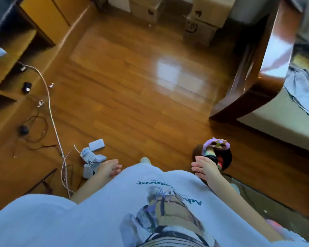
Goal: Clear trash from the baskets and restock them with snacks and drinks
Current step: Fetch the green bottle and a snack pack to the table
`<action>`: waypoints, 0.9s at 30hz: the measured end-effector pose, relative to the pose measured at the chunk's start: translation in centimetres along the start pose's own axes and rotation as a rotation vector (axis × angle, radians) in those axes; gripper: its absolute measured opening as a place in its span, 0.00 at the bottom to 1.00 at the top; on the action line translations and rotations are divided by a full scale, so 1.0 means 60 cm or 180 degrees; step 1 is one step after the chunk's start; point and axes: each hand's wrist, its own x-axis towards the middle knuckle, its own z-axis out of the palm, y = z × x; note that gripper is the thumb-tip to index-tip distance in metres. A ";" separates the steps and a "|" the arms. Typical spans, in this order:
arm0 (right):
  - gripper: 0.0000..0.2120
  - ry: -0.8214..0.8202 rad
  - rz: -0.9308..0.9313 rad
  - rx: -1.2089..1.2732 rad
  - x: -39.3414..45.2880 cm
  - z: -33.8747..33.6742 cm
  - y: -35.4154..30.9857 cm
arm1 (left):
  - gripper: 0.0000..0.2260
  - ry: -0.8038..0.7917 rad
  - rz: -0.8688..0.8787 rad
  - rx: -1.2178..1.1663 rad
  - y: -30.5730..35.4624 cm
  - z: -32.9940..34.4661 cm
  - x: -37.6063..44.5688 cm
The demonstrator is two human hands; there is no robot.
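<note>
I stand on a wooden floor and look down past my pale printed T-shirt. My right hand (205, 166) is out at my right side and holds a blurred bundle of trash (215, 148): a crumpled purple wrapper on top and a can-like cylinder beneath it. The fingers point left and the thumb is hidden. A dark round shape with something red in it (226, 157) lies just behind the bundle, and I cannot tell what it is. My left hand (109, 168) hangs relaxed at my left side and holds nothing. No basket is plainly in view.
White chargers and adapters (93, 157) lie on the floor by my left hand, with a long white cable (50, 107) and dark wires further left. Wooden shelving (11, 56) lines the left, cardboard boxes (203, 20) stand at the back, and a bed with a dark wooden frame (243, 90) fills the right.
</note>
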 end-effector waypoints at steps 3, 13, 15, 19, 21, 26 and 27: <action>0.13 -0.0142 0.0017 -0.0153 0.000 0.048 -0.019 | 0.16 0.0110 -0.0098 -0.0201 0.018 -0.043 0.028; 0.16 0.0070 0.0384 -0.0648 0.097 0.135 -0.133 | 0.07 -0.0177 0.0086 -0.0546 0.170 -0.061 0.099; 0.18 -0.0061 0.0314 -0.0841 0.128 0.155 -0.179 | 0.07 -0.0160 0.0091 -0.0628 0.207 -0.065 0.118; 0.18 -0.0157 0.0268 -0.1111 0.183 0.230 -0.296 | 0.10 0.0046 0.0043 -0.0927 0.281 -0.091 0.156; 0.16 -0.0270 0.0260 -0.1252 0.203 0.281 -0.374 | 0.12 0.0230 -0.0071 -0.1052 0.322 -0.109 0.168; 0.10 -0.0474 -0.0192 -0.1631 0.223 0.436 -0.577 | 0.14 0.0580 -0.0080 -0.1402 0.423 -0.151 0.185; 0.10 -0.0568 -0.0290 -0.1702 0.225 0.469 -0.613 | 0.14 0.0653 -0.0059 -0.1486 0.439 -0.156 0.190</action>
